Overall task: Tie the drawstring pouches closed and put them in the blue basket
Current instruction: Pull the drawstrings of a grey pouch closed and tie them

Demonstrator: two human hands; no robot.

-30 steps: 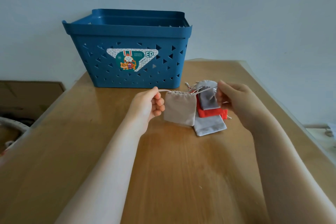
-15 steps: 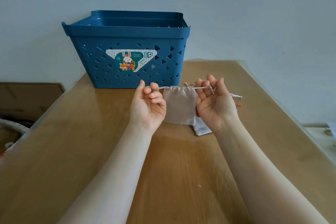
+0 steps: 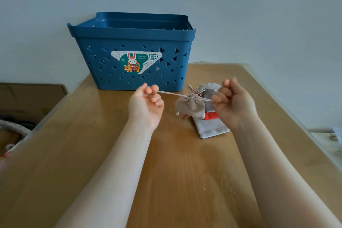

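A beige drawstring pouch [image 3: 190, 106] hangs between my hands, its mouth gathered tight. My left hand [image 3: 146, 105] pinches the left end of its cord, which runs taut to the pouch. On the other side my right hand [image 3: 231, 102] grips the right cord ends close to the pouch. Beneath and behind it lie a light grey pouch [image 3: 212, 128], a red pouch [image 3: 211, 116] and a darker grey pouch [image 3: 208, 93] on the wooden table [image 3: 166, 172]. The blue basket [image 3: 133, 52] stands at the table's far end, just beyond my hands.
The table's right edge [image 3: 296, 116] runs close to the pile of pouches. A brown cardboard box [image 3: 27, 102] sits on the floor to the left, below the table. The wall rises directly behind the basket.
My hands have pulled apart on the cords. The beige pouch's mouth, flat and open a second ago, is now cinched shut, and the pouch hangs bunched.
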